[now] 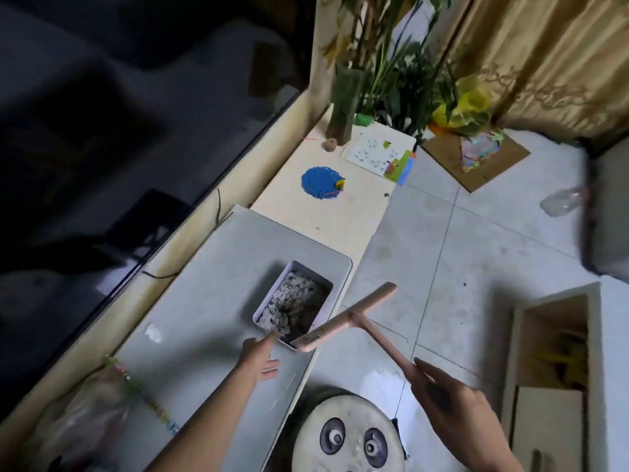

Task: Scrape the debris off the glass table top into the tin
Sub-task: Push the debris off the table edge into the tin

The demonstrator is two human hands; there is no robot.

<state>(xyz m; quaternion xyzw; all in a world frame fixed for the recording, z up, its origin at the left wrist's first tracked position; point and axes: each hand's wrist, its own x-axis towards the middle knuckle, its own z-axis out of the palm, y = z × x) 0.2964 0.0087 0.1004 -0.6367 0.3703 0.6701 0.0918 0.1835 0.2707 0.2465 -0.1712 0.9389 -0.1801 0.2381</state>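
Right hand [452,413]: fingers curled round the handle of the pink T-shaped plastic scraper [354,318], whose speckled blade rests on the near corner of the shallow lilac rectangular tin [272,294]. The tin stands on the grey glass table [204,301] and holds dark crumbly debris [296,301]. Left hand [260,357]: fingers straight, a fingertip at the tin's near rim. Scraping appears nearly complete; a white smear [153,332] left of the tin remains.
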